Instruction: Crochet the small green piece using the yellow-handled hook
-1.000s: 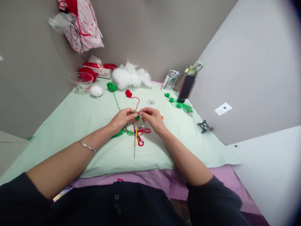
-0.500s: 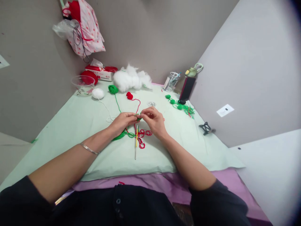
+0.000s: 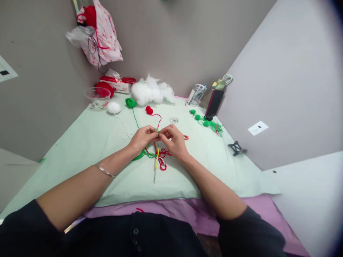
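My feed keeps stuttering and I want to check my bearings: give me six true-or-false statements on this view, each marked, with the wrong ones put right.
1. The left hand and right hand meet at green yarn. True.
2. The hook has a blue grip. False: its grip is yellow.
3. The bracelet is on the left arm. True.
4. The white ball sits right of the green ball. False: it sits left of it.
5. The phone stands in front of the bottle. True.
6. The stuffing is left of the tissue box. False: it is to the right.
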A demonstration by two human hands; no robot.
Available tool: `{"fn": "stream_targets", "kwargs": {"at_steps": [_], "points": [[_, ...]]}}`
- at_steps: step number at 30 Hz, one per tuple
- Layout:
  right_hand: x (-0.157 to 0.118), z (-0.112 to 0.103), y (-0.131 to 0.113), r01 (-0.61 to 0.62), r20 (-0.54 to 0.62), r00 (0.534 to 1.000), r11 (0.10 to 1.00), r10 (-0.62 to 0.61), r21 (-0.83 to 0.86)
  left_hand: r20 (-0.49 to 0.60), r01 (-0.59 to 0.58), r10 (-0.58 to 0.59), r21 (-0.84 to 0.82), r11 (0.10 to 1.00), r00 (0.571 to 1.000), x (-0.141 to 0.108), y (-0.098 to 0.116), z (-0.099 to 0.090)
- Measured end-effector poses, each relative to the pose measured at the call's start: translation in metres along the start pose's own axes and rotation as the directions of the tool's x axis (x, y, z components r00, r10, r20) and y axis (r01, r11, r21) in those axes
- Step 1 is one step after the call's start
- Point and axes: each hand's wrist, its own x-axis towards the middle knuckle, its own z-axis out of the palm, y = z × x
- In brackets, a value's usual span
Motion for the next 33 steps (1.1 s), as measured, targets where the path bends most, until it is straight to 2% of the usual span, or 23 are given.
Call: {"fn": "stream_targets", "kwargs": {"at_steps": [4,9,16,21,26,33], "points": [[0.0,0.001,-0.001,0.001,-0.012,1.0,0.998,-0.002,-0.056,-0.011,-0.076,0.077,0.058,0.995,0.997,-0.001,0.0,0.004],[0.001,-0.001,-0.003,-0.024,-0.001,1.0,0.995,0.024,-0.094,0.027,-0.107,0.105,0.129,0.986,0.994,-0.002,-0.001,0.004],[0.008,-0.001,0.006,-0.188,0.068,0.98,0.982,0.187,0.012,0.048,-0.195,0.189,0.267,0.944,0.981,-0.001,-0.002,0.0],[0.01,-0.004,0.007,-0.245,0.106,0.965,0.968,0.239,0.055,0.05,-0.276,0.278,0.384,0.881,0.959,-0.002,0.001,-0.001],[0.008,-0.005,0.006,-0.253,0.104,0.963,0.966,0.247,0.053,0.051,-0.282,0.289,0.43,0.857,0.956,-0.001,-0.002,-0.003],[0.009,-0.004,0.01,-0.285,0.131,0.953,0.955,0.272,0.087,0.005,-0.249,0.268,0.392,0.886,0.963,0.002,-0.006,-0.004]]}}
